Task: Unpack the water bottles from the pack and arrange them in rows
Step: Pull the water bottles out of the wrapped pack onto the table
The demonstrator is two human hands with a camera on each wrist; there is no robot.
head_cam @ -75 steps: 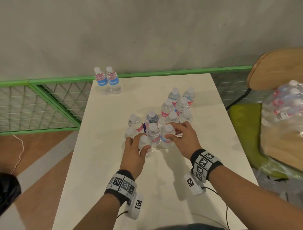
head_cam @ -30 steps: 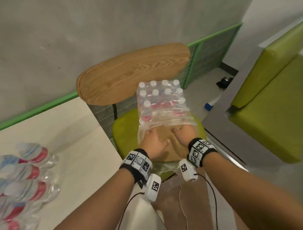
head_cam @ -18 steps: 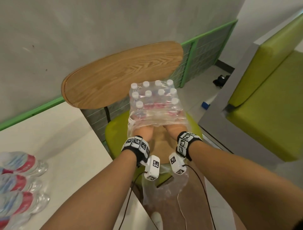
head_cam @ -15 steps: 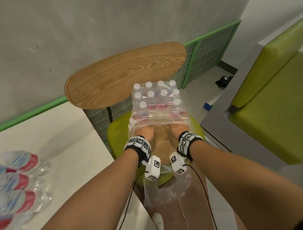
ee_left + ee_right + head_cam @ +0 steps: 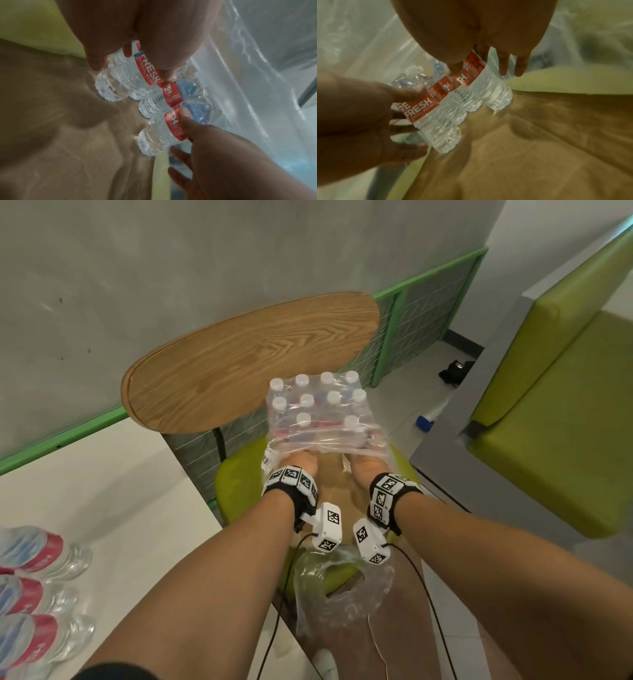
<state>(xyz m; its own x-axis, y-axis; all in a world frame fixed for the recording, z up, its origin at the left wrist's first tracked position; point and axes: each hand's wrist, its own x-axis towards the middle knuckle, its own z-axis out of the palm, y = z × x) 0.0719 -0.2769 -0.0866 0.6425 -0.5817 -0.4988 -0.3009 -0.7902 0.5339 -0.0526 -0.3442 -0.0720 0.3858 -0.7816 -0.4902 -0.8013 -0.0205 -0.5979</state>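
Observation:
A shrink-wrapped pack of water bottles (image 5: 318, 409) stands on a brown cardboard sheet (image 5: 342, 498) on a green chair seat. Both hands reach into the wrap's open near end. My left hand (image 5: 301, 463) grips a red-labelled bottle (image 5: 120, 83) in the front row, with my left hand (image 5: 132, 70) holding it between thumb and fingers. My right hand (image 5: 364, 465) grips another front-row bottle (image 5: 489, 88), with my right hand (image 5: 477, 67) wrapped round its label. One or two bottles stand between those two. Several unpacked bottles (image 5: 37, 553) stand on the white table (image 5: 120, 508).
The chair's wooden backrest (image 5: 253, 364) rises just behind the pack. Torn loose wrap (image 5: 342, 594) hangs off the seat's front edge below my wrists. A green bench (image 5: 548, 422) stands to the right, and a green mesh railing (image 5: 421, 313) runs along the wall.
My hands left the bottles on the table and my view swung right to the chair. Both hands went into the open wrap and took hold of front-row bottles.

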